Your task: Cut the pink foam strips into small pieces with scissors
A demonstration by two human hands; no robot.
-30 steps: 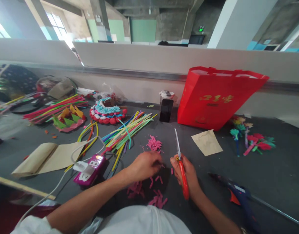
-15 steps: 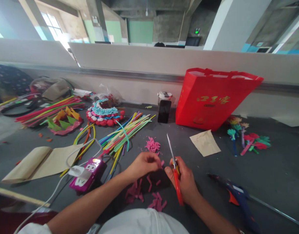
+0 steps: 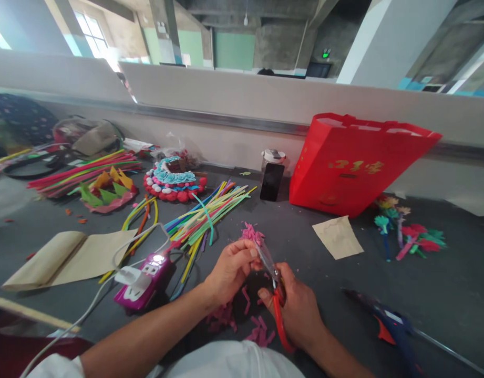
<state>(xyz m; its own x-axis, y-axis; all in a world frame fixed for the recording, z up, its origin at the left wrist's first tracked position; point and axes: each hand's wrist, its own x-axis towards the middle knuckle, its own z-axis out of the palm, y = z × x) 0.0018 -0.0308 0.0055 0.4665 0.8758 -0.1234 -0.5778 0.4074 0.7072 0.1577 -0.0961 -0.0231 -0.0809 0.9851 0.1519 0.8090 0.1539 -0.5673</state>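
Observation:
My right hand (image 3: 299,302) is closed around the red handles of a pair of scissors (image 3: 280,317). Their metal blades point up and left, with the tips at my left hand (image 3: 236,265). The fingers of that hand are pinched together beside the blades; whatever is between them is too small to make out. Just beyond the fingertips lies a small pile of pink cut pieces (image 3: 250,232). Longer pink strips (image 3: 259,332) are scattered on the dark table below my hands, and more lie partly hidden under my left wrist.
Bundled coloured pipe cleaners (image 3: 212,210), a purple power strip (image 3: 141,286) with a white cable and an open roll of brown paper (image 3: 68,260) lie left. A phone (image 3: 271,181), a red bag (image 3: 356,163), a paper square (image 3: 338,237) and a glue gun (image 3: 387,320) stand or lie right.
The scissors have swung left, bringing the blades to my left hand's fingertips. My left hand has turned, its fingers now pinched and pointing up toward the pink pile. The view has shifted slightly.

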